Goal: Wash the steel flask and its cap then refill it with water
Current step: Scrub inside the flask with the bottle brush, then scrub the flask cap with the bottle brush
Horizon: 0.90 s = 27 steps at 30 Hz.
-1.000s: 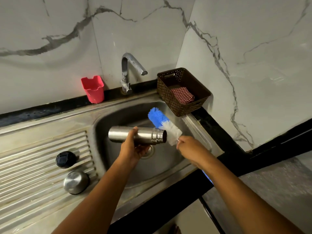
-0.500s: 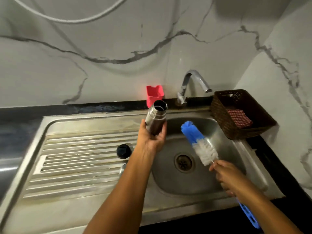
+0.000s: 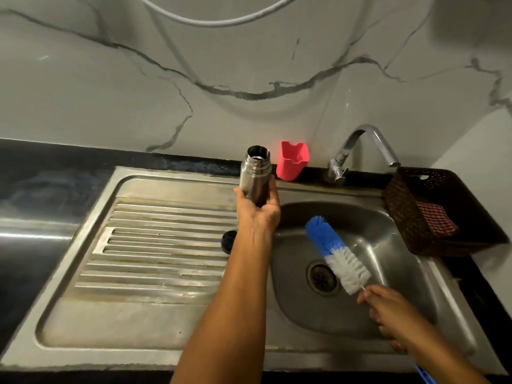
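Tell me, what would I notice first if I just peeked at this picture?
Probably the shiny steel flask, held upright with its mouth open by the left hand above the draining board. Next, the blue and white bottle brush, which the right hand holds slanted over the sink basin. The bright pink cup by the wall, next to the tap, pops too.

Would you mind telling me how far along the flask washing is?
Done: the cap is off, lying on the drainboard. In hand: the left hand holds the open steel flask upright; the right hand grips the bottle brush over the sink. Left: washing the cap and refilling; no water runs from the tap.
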Each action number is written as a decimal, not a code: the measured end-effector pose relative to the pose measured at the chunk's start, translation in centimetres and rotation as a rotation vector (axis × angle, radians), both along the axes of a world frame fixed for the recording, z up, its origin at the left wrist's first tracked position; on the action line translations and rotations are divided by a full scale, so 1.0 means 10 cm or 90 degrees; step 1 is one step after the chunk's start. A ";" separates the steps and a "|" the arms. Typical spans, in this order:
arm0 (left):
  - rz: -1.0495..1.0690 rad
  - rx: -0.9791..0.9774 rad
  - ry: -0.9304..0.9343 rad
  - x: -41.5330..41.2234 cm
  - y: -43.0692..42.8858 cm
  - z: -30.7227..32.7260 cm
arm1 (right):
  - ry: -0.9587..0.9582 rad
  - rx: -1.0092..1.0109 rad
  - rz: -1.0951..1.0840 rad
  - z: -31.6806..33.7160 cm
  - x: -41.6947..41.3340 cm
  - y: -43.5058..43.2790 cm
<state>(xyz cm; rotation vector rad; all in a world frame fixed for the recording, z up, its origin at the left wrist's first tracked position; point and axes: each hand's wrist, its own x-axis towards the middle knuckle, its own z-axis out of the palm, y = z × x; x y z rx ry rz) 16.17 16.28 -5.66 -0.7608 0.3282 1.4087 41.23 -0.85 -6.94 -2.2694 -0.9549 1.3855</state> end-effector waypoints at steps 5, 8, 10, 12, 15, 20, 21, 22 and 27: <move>0.014 -0.009 -0.007 -0.10 -0.05 0.01 | -0.007 -0.008 0.019 0.00 -0.01 -0.02; 0.012 -0.014 -0.020 -0.15 -0.10 0.01 | 0.005 -0.013 0.021 0.01 -0.05 -0.01; 0.011 -0.020 -0.014 -0.17 -0.11 0.03 | 0.005 -0.013 0.031 0.01 -0.09 -0.01; 0.002 -0.028 -0.009 -0.18 -0.11 0.06 | 0.009 -0.014 0.037 0.02 -0.12 -0.01; -0.017 -0.031 -0.001 -0.18 -0.12 0.09 | 0.014 -0.018 0.044 0.04 -0.16 -0.02; -0.052 -0.028 0.011 -0.26 -0.15 0.09 | 0.025 -0.019 0.047 0.06 -0.18 -0.03; -0.064 -0.030 0.022 -0.28 -0.15 0.10 | 0.027 -0.016 0.047 0.06 -0.18 -0.03; -0.078 -0.032 0.032 -0.29 -0.17 0.09 | 0.027 -0.014 0.048 0.06 -0.17 -0.04; -0.177 -0.037 0.106 -0.37 -0.33 0.01 | 0.030 -0.008 0.056 0.07 -0.17 -0.06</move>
